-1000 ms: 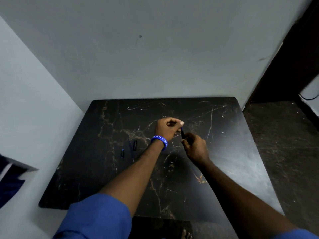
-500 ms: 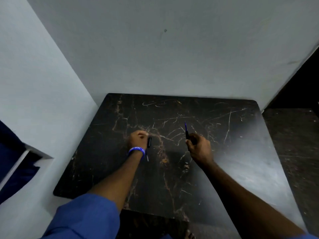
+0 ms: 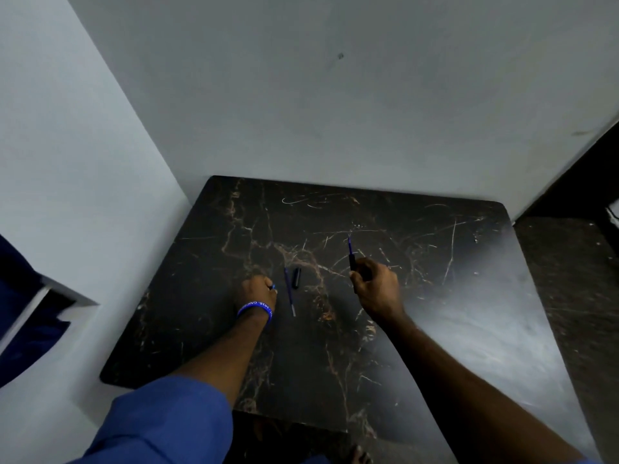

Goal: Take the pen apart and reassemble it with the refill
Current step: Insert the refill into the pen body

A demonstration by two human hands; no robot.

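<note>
My right hand (image 3: 375, 286) holds the dark pen barrel (image 3: 351, 262) upright over the middle of the table, with a thin blue refill (image 3: 349, 244) sticking out of its top. My left hand (image 3: 258, 291), with a blue wristband, rests on the black marble table (image 3: 435, 296) with fingers curled on a small blue pen piece (image 3: 273, 287). Just right of that hand a second thin blue refill (image 3: 288, 291) lies flat on the table. A short black cap (image 3: 296, 278) lies beside it.
The table stands in a corner between two grey walls (image 3: 301, 95). A dark blue object (image 3: 30, 313) juts in at the left edge. Dark floor (image 3: 576, 296) lies to the right, and a bare foot (image 3: 360, 455) shows below the table's front edge.
My left hand left the pen at my right hand and went down left to the table, closing on the small blue piece. The view shifted, and my right hand kept the barrel up.
</note>
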